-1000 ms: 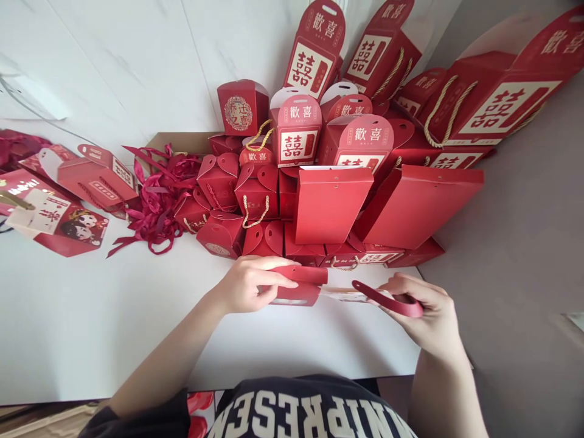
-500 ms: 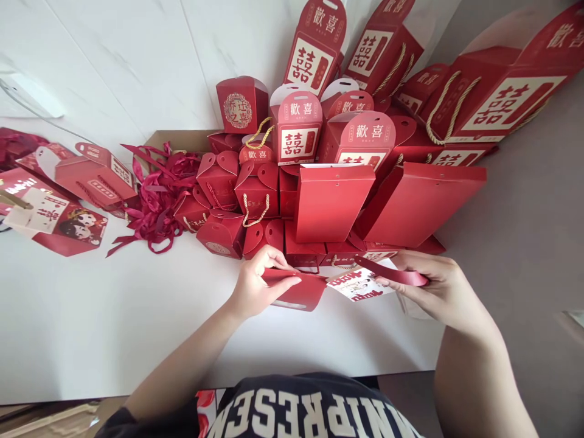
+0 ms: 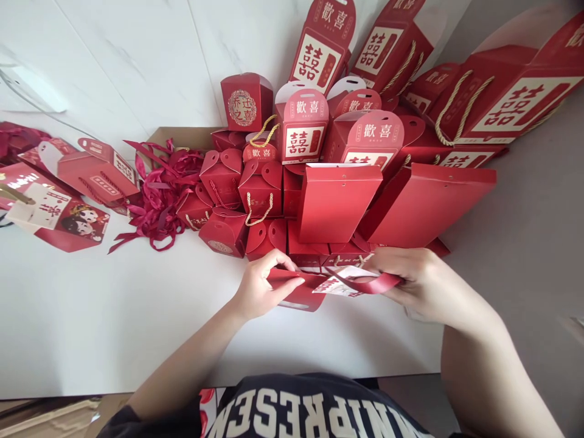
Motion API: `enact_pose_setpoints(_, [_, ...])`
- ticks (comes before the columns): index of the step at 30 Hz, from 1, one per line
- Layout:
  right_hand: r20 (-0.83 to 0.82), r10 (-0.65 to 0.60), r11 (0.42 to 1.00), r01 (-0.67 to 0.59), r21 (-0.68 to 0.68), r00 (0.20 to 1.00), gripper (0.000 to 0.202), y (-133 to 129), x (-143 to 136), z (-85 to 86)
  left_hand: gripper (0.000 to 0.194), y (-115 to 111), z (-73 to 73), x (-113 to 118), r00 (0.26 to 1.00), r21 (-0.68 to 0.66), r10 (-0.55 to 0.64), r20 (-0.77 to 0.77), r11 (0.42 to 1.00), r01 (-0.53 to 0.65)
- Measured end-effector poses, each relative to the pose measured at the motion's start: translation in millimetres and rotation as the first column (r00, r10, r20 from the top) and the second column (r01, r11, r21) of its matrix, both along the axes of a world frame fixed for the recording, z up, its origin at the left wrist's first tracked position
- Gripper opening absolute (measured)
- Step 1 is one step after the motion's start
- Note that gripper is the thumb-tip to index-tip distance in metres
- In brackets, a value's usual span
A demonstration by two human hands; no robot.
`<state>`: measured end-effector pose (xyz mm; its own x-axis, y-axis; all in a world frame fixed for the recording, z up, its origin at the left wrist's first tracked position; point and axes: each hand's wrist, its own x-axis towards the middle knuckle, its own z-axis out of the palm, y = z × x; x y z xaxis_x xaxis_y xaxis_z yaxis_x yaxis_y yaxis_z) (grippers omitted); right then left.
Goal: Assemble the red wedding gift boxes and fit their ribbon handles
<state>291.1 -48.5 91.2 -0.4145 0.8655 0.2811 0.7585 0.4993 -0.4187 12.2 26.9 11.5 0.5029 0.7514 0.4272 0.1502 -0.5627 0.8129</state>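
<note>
Low in front of the stacked boxes is a red paper gift box with a pale cut-out slot. Thumb and fingers of my left hand are closed on its red flap. To the right is a white panel printed with red lettering; whether it belongs to the same box I cannot tell. My right hand is closed on a dark red satin ribbon, which arches leftward across the panel. The ribbon's free end comes near the red box. Some of my right fingers are hidden.
Red gift boxes with rope handles stand piled behind my hands, larger ones to the right. At left, loose ribbons lie heaped beside a box with a printed couple. A grey wall bounds the white table on the right.
My right hand has shifted left and slightly up, bringing the ribbon's free end closer to the red box. My left hand keeps its pinch in nearly the same place.
</note>
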Motion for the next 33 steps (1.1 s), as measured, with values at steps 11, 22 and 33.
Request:
enact_pose_setpoints(11, [0.076,0.094,0.992,-0.088,-0.086,0.993,0.009,37.8,-73.2,-26.3,0.039,0.8,-7.3,-12.3,0.936,-0.197,-0.306,0.173,0.92,0.338])
enact_pose_setpoints(22, [-0.382,-0.057,0.963,-0.05,-0.266,0.922,0.018,21.2,-46.1,-42.0,0.021,4.6,-18.4,-5.7,0.977,0.11,-0.163,0.139,0.983,0.148])
enact_pose_setpoints(33, [-0.491,-0.125,0.984,0.044,-0.172,0.862,0.018,6.7,-57.5,-51.1,0.025,-1.2,-20.9,-3.2,0.972,0.008,-0.134,0.194,0.991,0.135])
